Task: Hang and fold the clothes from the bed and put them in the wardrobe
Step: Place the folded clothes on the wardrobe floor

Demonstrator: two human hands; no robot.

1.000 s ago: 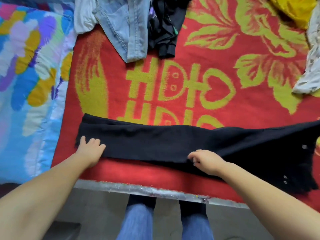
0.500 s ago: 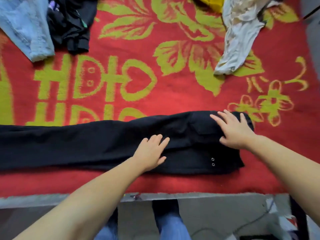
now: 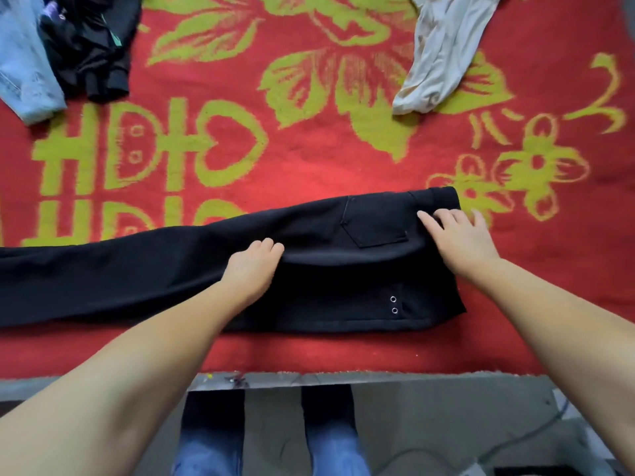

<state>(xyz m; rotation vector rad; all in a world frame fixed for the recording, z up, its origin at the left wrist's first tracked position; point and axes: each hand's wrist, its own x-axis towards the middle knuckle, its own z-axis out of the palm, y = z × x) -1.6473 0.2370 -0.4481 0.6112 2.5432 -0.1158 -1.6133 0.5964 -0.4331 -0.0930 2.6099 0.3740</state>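
Two bare forearms reach over the near edge of the bed [image 3: 309,375], where black trousers [image 3: 137,276] lie lengthwise along that edge on the red and yellow-green blanket [image 3: 343,156]. They are already doubled leg on leg, waistband toward the right, legs running off the picture's left side. The left hand [image 3: 251,269] rests on the seat area with its fingers curled down into the cloth, where a shallow ridge has risen just beyond the knuckles; whether it pinches that ridge or only presses it I cannot tell. The right hand [image 3: 460,235] lies on the waistband end beside the back pocket [image 3: 376,223], fingers fairly straight and slightly spread, seemingly pinning that end. My guess is that one hand anchors while the other gathers slack, so the next fold across the length comes out flat; the ridge would need smoothing first, or the crease will set crooked.

Farther across the blanket, well apart from the trousers, other clothes wait: a pale beige garment [image 3: 443,49] toward the far right, a crumpled black garment [image 3: 92,46] toward the far left corner, and light blue denim [image 3: 24,73] touching it at the left edge. No wardrobe is visible, so most of the task appears to remain.
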